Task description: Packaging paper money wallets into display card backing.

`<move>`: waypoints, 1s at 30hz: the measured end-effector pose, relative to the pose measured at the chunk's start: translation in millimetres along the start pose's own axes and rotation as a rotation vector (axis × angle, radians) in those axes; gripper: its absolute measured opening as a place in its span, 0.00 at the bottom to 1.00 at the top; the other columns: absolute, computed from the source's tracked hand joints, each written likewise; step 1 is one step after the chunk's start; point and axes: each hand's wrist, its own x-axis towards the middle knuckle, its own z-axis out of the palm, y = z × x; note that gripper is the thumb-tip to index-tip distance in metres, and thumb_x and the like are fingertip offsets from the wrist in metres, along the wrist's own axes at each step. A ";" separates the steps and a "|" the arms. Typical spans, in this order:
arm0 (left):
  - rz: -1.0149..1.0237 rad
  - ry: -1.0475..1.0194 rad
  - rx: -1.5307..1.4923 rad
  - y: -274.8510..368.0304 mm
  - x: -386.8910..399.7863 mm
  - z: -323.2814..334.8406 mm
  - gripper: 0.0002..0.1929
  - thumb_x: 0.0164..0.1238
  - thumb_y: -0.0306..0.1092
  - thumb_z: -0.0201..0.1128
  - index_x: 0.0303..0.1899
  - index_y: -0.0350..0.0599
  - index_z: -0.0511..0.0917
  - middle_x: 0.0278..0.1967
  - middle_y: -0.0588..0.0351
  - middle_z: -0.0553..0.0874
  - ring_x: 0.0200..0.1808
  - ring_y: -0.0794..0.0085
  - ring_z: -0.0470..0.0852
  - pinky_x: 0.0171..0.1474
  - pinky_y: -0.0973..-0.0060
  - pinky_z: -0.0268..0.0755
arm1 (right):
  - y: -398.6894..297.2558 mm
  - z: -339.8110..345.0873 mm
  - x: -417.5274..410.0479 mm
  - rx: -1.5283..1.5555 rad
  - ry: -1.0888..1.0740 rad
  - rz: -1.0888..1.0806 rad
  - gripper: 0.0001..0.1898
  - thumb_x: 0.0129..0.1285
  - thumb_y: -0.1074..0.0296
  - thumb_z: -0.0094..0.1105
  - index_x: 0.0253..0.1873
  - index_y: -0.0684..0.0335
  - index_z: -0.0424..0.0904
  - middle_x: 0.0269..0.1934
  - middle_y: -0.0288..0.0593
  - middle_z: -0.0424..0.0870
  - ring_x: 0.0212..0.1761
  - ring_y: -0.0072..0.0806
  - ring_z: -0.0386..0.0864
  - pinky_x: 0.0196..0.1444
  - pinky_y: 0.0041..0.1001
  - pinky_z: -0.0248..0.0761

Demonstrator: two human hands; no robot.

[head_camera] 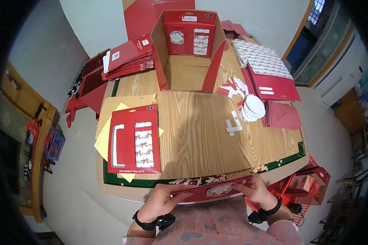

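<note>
At the table's near edge I hold a red paper wallet (199,194) tilted on its long side. A white scalloped wreath piece (219,190) shows on its face. My left hand (167,196) grips its left end, thumb in front and fingers behind. My right hand (254,190) grips the other end, its thumb close to the wreath piece. A red printed package (119,156) lies ahead and left, with a bow-patterned strip in one window and a white-edged opening beside it. Some yellow paper (104,145) and a tan envelope or board (105,105) lie under it.
A red cardboard box (159,70), its front cut low, stands at the back holding a similar package. Red packages (127,55) are stacked left of it. White scalloped discs (254,107), paper strips (233,127), patterned sheets (260,56) and red wallets (282,114) lie right.
</note>
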 end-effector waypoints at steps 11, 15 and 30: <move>-0.048 0.054 -0.022 -3.9 4.7 -14.1 0.11 0.63 0.26 0.59 0.46 0.34 0.78 0.32 0.51 0.85 0.33 0.77 0.81 0.38 0.79 0.73 | -12.3 -5.3 4.2 -0.052 0.258 0.097 0.09 0.59 0.80 0.57 0.45 0.70 0.77 0.36 0.39 0.83 0.37 0.21 0.78 0.40 0.22 0.72; -0.061 0.453 0.351 7.6 5.4 -58.7 0.11 0.64 0.31 0.59 0.45 0.35 0.79 0.34 0.50 0.85 0.36 0.75 0.83 0.37 0.78 0.74 | -1.7 -27.5 0.0 0.250 0.574 -0.023 0.08 0.58 0.83 0.56 0.42 0.69 0.78 0.35 0.39 0.83 0.34 0.20 0.79 0.39 0.21 0.72; -0.264 0.612 1.043 -39.9 35.1 -112.2 0.33 0.51 0.45 0.69 0.54 0.35 0.66 0.36 0.41 0.83 0.38 0.51 0.83 0.41 0.64 0.76 | -6.5 -29.5 -6.2 0.269 0.574 -0.057 0.07 0.60 0.82 0.55 0.43 0.69 0.77 0.37 0.40 0.82 0.36 0.20 0.78 0.40 0.21 0.72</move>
